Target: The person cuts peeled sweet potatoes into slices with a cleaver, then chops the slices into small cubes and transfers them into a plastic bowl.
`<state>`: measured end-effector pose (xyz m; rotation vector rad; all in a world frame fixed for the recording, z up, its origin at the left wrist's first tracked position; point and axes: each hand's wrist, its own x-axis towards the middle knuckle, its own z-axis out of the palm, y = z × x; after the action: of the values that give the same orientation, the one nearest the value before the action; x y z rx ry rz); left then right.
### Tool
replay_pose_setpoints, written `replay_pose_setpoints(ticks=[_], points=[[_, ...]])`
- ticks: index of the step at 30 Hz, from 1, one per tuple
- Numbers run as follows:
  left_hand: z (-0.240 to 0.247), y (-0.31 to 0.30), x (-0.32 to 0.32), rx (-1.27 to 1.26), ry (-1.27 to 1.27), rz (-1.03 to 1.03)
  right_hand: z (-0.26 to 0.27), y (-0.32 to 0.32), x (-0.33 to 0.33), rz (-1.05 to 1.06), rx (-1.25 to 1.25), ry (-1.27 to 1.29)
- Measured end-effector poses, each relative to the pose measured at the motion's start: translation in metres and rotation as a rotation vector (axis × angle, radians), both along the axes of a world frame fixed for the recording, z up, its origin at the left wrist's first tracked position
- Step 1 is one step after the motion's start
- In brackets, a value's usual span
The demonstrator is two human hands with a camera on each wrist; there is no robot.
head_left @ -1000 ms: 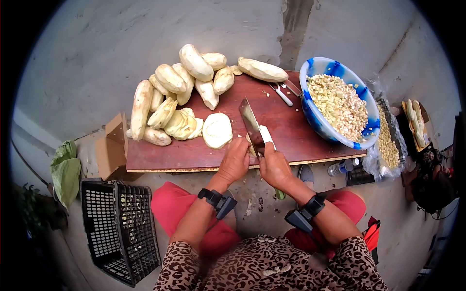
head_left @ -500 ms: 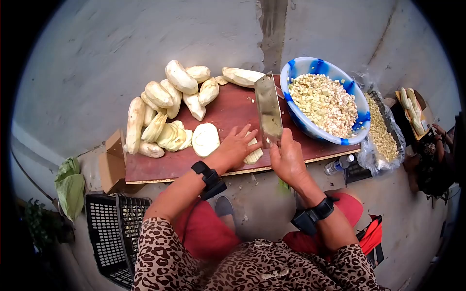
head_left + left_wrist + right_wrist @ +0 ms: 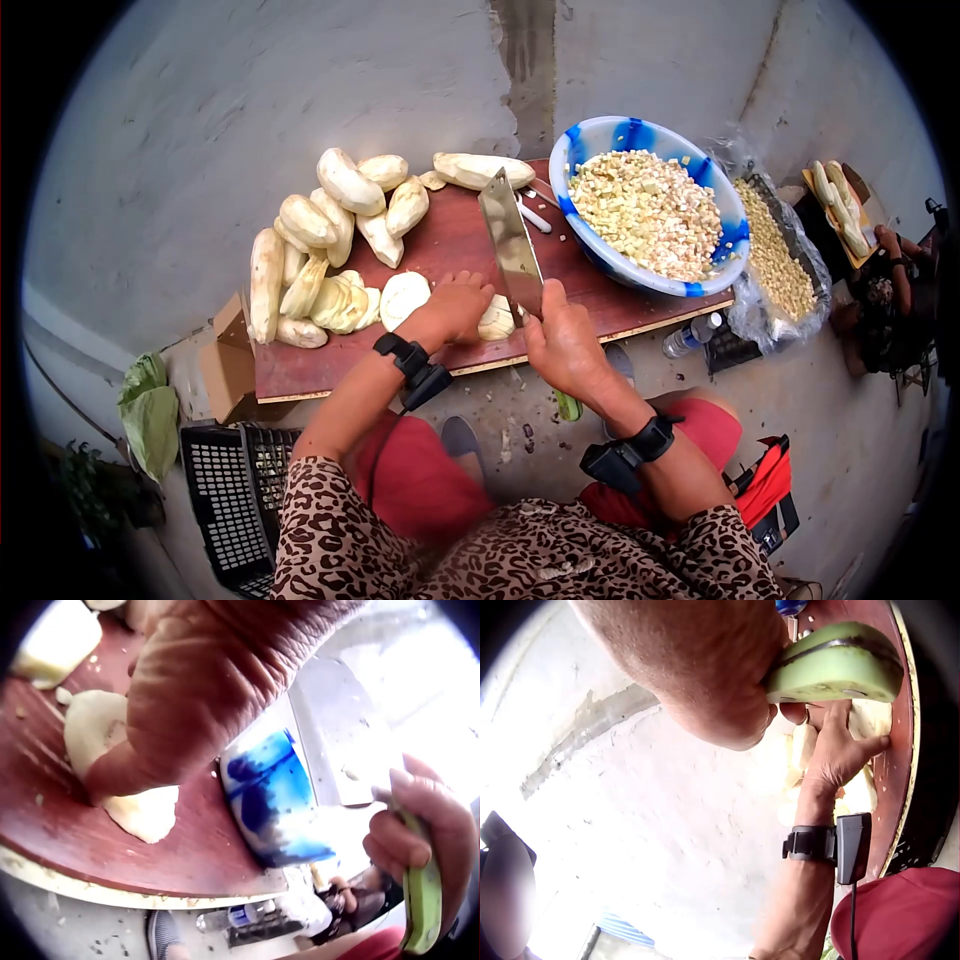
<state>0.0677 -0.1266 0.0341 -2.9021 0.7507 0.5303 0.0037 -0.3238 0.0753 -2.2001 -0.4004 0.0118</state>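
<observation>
My right hand [image 3: 572,347] grips the green handle [image 3: 836,667] of a wide-bladed knife [image 3: 513,245], whose blade is raised over the board. With fingers spread, my left hand [image 3: 455,308] rests on pale slices [image 3: 496,318] near the front edge of the red board [image 3: 450,235]; in the left wrist view its thumb touches a slice [image 3: 142,814]. Just left of that hand lies a large round slice [image 3: 403,298]. Overlapping slices [image 3: 342,302] and a pile of whole peeled vegetables [image 3: 348,183] cover the board's left side.
A blue and white bowl [image 3: 735,235] of diced pieces stands at the board's right, beside a white-handled peeler [image 3: 534,214]. Right of the board are a bottle [image 3: 690,336] and a plastic-lined crate of diced pieces [image 3: 775,250]. A black crate [image 3: 225,500] stands front left. Another person sits far right.
My left hand has gone from beside the blade to lying spread over the slices. The knife has lifted from the piece, turned upright, then tilted leftward. The view has shifted to the right.
</observation>
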Motion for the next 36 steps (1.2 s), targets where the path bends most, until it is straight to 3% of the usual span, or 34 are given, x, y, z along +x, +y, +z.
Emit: replay_pose_setpoints(ticks=[6, 11, 16, 19, 28, 36], points=[[-0.014, -0.005, -0.04, -0.173, -0.135, 0.314, 0.007, -0.005, -0.005, 0.01, -0.11, 0.028], [-0.031, -0.014, -0.062, -0.334, -0.301, 0.453, 0.0, -0.01, -0.005, 0.028, -0.267, 0.036], [-0.037, -0.011, -0.073, -0.418, -0.285, 0.527, -0.011, -0.016, -0.005, 0.043, -0.416, 0.031], [-0.055, -0.008, -0.073, -0.525, -0.428, 0.41, -0.017, -0.019, -0.007, 0.054, -0.443, -0.019], [-0.076, -0.008, -0.059, -0.69, -0.469, 0.241, -0.027, -0.008, -0.013, 0.142, -0.486, -0.06], [-0.083, -0.009, -0.058, -0.719, -0.551, 0.245, -0.04, 0.0, -0.013, 0.165, -0.53, -0.096]])
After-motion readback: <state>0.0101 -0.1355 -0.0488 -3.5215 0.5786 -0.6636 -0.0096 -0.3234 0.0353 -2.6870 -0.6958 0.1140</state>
